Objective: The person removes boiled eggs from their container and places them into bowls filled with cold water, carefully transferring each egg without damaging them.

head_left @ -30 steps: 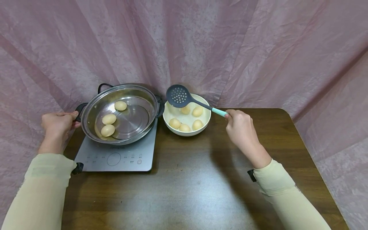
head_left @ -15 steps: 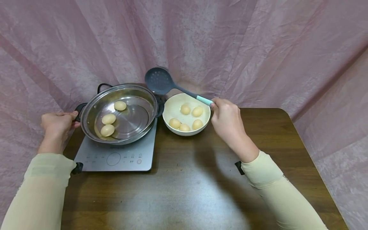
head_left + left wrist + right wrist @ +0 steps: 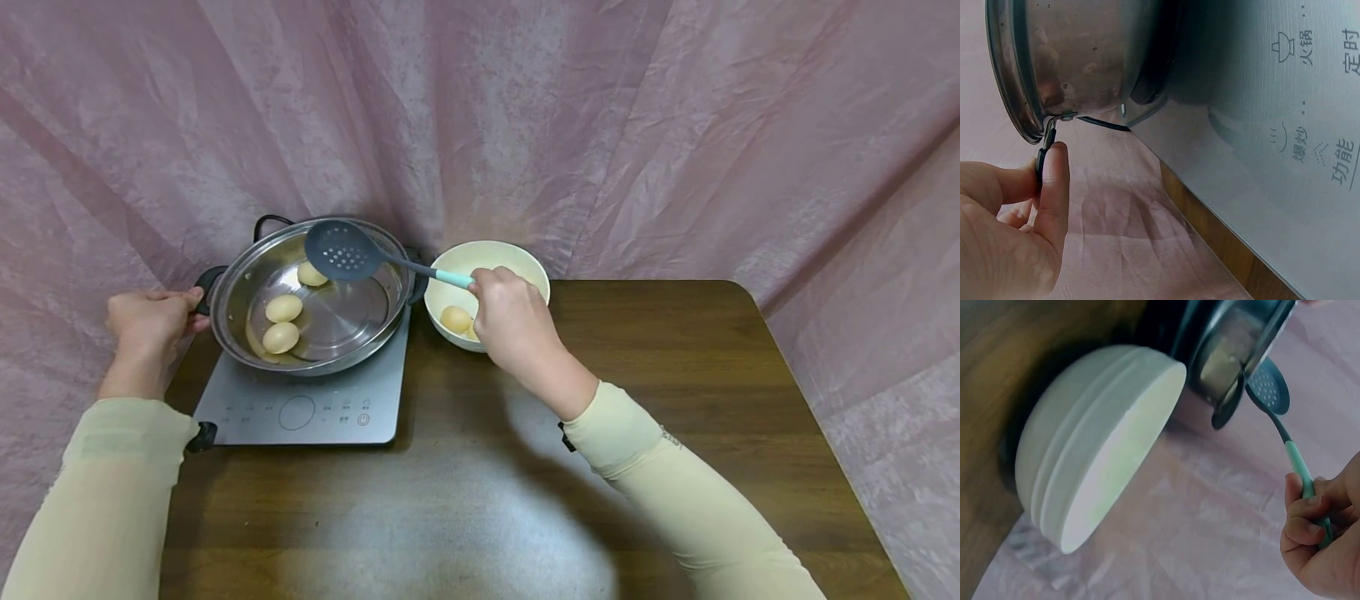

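Observation:
My left hand (image 3: 153, 321) pinches the black side handle (image 3: 1041, 164) of a steel pot (image 3: 337, 325) between thumb and fingers. Three pale eggs (image 3: 283, 308) lie in the pot toward its left side. My right hand (image 3: 513, 317) grips the mint handle (image 3: 454, 278) of a grey slotted skimmer (image 3: 343, 250). The skimmer's head is over the back of the pot and partly covers the rearmost egg in the head view. Under my right hand stands a cream bowl (image 3: 487, 250) with eggs (image 3: 456, 320) inside, some hidden by the hand.
The pot sits on a flat silver induction cooker (image 3: 300, 417) at the left of the brown wooden table (image 3: 660, 333). A black cord (image 3: 272, 223) shows behind the pot. A pink curtain (image 3: 600, 125) hangs close behind everything.
The right hand has carried the skimmer leftward, from above the bowl to over the pot. The left hand has stayed on the pot handle, and the eggs have not moved.

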Available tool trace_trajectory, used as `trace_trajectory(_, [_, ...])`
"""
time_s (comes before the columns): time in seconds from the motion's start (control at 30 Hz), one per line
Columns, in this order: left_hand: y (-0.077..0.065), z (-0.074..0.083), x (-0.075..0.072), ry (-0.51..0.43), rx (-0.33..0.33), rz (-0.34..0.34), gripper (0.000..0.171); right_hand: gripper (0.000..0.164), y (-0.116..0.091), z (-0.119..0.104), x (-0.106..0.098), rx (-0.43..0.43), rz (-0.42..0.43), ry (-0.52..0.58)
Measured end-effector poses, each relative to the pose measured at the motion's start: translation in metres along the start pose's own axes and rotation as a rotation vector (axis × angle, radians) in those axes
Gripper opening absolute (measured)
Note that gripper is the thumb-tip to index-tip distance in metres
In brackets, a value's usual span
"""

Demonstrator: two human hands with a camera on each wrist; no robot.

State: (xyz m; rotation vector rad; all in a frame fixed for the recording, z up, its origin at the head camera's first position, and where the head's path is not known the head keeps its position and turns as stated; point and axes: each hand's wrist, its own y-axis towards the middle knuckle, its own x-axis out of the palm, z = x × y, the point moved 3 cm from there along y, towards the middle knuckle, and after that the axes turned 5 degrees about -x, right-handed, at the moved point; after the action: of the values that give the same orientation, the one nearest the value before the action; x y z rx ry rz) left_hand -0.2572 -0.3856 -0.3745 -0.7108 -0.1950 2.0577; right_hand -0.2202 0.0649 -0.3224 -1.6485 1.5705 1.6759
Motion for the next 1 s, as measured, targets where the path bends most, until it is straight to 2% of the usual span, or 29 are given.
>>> trace_trajectory(0.37, [0.000, -0.001, 0.000, -0.034, -0.023, -0.002, 0.012, 0.015, -0.003, -0.016, 0.027, -0.044, -0.049, -0.080])
trace_trajectory(0.53, [0.000, -0.001, 0.000, -0.044, -0.023, -0.004, 0.014, 0.013, -0.005, -0.021, 0.033, -0.053, -0.063, -0.082])
trace_trajectory(0.8, [-0.001, -0.001, 0.000, 0.001, -0.017, -0.007, 0.011, 0.012, -0.008, -0.027, 0.040, -0.057, -0.082, -0.092])
trace_trajectory(1.0, [0.000, 0.000, 0.000, -0.032, -0.021, -0.005, 0.013, 0.014, -0.010, -0.032, 0.041, -0.081, -0.074, -0.098])
